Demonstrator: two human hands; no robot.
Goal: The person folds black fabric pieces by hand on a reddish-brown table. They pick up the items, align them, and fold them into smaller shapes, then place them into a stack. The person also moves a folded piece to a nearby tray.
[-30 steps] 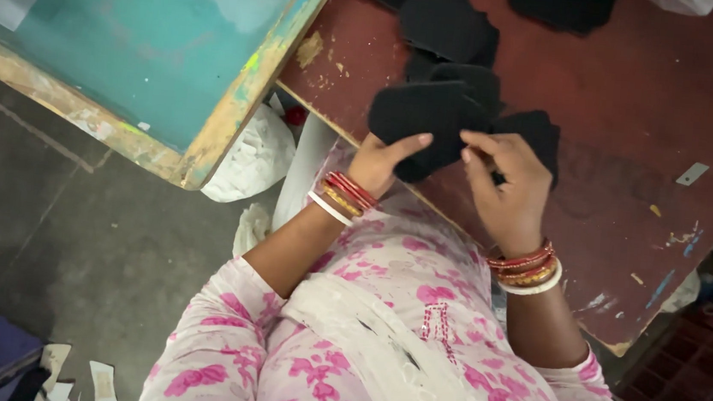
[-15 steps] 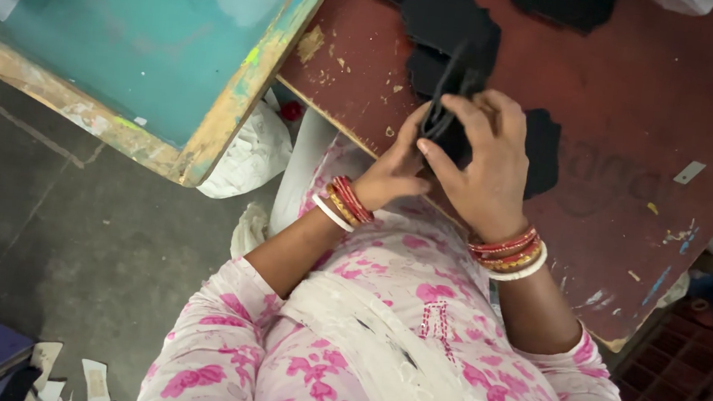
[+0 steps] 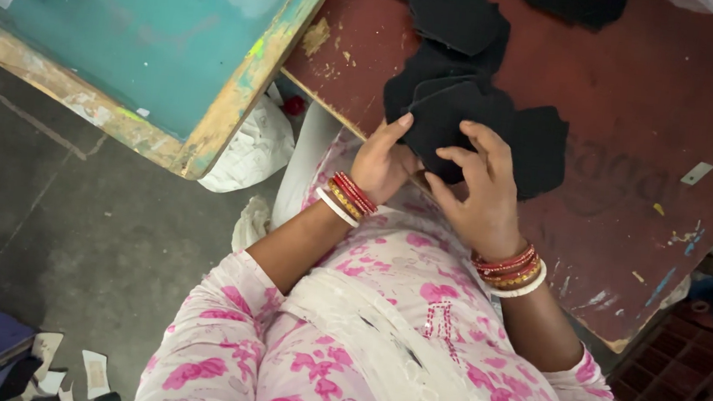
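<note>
- Head view: a black fabric piece (image 3: 458, 119) is gripped at the near edge of the red table (image 3: 631, 207), on top of other black pieces (image 3: 541, 152) spread there.
- The left hand (image 3: 381, 164) is closed on the piece's left edge, thumb raised along it.
- The right hand (image 3: 478, 190) is curled over the piece's lower right, fingers (image 3: 463, 158) pressing into the cloth.
- More black cutouts (image 3: 455, 11) are seen farther back; a teal table (image 3: 130, 34) stands to the left.
- Risk, as judged: a lower layer could be pinched along with the top one, since the pieces overlap; a loose piece could be dragged off the near edge.
</note>
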